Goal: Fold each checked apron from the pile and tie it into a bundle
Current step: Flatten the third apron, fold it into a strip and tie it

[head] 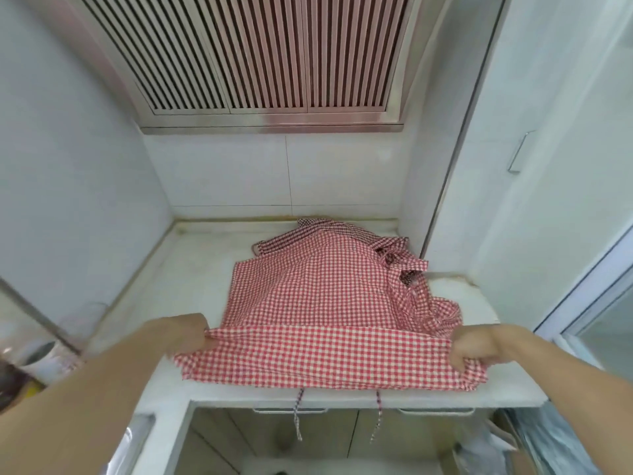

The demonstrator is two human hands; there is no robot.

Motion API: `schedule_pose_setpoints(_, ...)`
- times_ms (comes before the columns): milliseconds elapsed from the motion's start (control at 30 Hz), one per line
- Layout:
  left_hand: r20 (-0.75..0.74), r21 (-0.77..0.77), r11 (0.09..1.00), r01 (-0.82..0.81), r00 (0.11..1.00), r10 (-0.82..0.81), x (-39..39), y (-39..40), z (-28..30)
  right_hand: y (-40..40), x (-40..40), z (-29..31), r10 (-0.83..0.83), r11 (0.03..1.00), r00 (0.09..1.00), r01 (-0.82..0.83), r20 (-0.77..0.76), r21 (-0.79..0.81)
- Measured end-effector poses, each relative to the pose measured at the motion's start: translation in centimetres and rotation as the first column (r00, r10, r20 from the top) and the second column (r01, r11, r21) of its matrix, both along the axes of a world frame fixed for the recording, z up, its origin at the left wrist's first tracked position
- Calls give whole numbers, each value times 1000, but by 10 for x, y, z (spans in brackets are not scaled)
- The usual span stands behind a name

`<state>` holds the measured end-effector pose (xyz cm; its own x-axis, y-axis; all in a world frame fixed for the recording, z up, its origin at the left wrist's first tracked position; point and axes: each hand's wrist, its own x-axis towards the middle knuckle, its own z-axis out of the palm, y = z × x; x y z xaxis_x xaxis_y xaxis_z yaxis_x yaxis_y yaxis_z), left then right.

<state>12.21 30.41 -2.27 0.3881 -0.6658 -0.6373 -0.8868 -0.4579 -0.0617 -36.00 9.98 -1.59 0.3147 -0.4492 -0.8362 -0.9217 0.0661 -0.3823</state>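
Observation:
A red-and-white checked apron [308,296] lies spread on the white counter [191,269], its near part turned up into a fold. My left hand [191,332] grips the fold's left end. My right hand [476,347] grips the right end. Two thin checked ties [298,416] hang over the counter's front edge. A rumpled pile of more checked aprons [407,265] sits behind and to the right, partly under the spread one.
A slatted metal hood [267,56] hangs over the counter. White tiled walls close in at the left and back, a tall white cabinet [534,166] at the right. Cupboard doors with handles [291,411] are below the counter. Blurred kitchen items [30,354] stand at the left.

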Motion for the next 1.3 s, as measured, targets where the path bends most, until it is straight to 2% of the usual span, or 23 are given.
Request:
schedule_pose_setpoints(100, 51, -77, 995, 69, 997, -65, 6, -8, -3, -7, 7, 3, 58, 998, 997, -60, -46, -32)
schedule_pose_setpoints(233, 49, -201, 976, 88, 996, -80, 29, -32, 0, -26, 25, 23, -19, 1000, 996, 19, 91, -1)
schedule_pose_setpoints(367, -10, -304, 952, 15, 1000, -19, 55, -65, 10, -66, 48, 33, -117, 965, 979, 152, 169, -214)
schedule_pose_setpoints(433, -43, -426, 902, -72, 997, 60, 68, -84, 17, -85, 68, 41, -157, 892, 969, 223, 192, -393)
schedule_pose_setpoints(467, -79, -518, 844, -140, 990, 116, 70, -91, 20, -89, 78, 48, -170, 825, 962, 259, 215, -503)
schedule_pose_setpoints(500, -151, -622, 749, -229, 973, 172, 72, -99, 22, -96, 88, 52, -196, 729, 945, 320, 264, -605)
schedule_pose_setpoints(567, -363, -747, 500, -437, 899, 244, 77, -119, 21, -111, 111, 55, -257, 528, 859, 509, 443, -680)
schedule_pose_setpoints(633, -579, -681, 364, -635, 772, 264, 75, -138, 15, -117, 135, 51, -264, 442, 842, 539, 470, -717)
schedule_pose_setpoints(667, -634, -631, 354, -690, 722, 276, 75, -148, 7, -119, 144, 43, -255, 411, 867, 498, 429, -763)
schedule_pose_setpoints(733, -627, -567, 405, -717, 695, 352, 70, -154, -11, -114, 160, 27, -225, 350, 907, 417, 357, -839)
schedule_pose_setpoints(767, -605, -530, 442, -724, 688, 401, 70, -160, -27, -112, 166, 15, -211, 367, 927, 368, 309, -854)
schedule_pose_setpoints(833, -515, -457, 531, -713, 699, 495, 66, -157, -53, -96, 175, -10, -115, 552, 990, 133, 84, -823)
schedule_pose_setpoints(900, -404, -333, 657, -677, 732, 549, 63, -152, -79, -80, 177, -43, 1, 733, 993, -79, -115, -676)
schedule_pose_setpoints(1000, -325, -127, 744, -656, 736, 593, 57, -137, -111, -60, 165, -86, 38, 886, 995, -76, -91, -457)
schedule_pose_setpoints(1100, -367, 28, 796, -604, 735, 571, 59, -121, -145, -47, 155, -108, 108, 889, 981, -169, -164, -425)
schedule_pose_setpoints(1167, -359, 71, 817, -572, 749, 556, 55, -112, -152, -42, 150, -117, 158, 840, 953, -267, -257, -472)
schedule_pose_setpoints(1300, -359, 4, 816, -578, 761, 541, 33, -96, -137, -42, 142, -130, 170, 743, 941, -318, -294, -589)
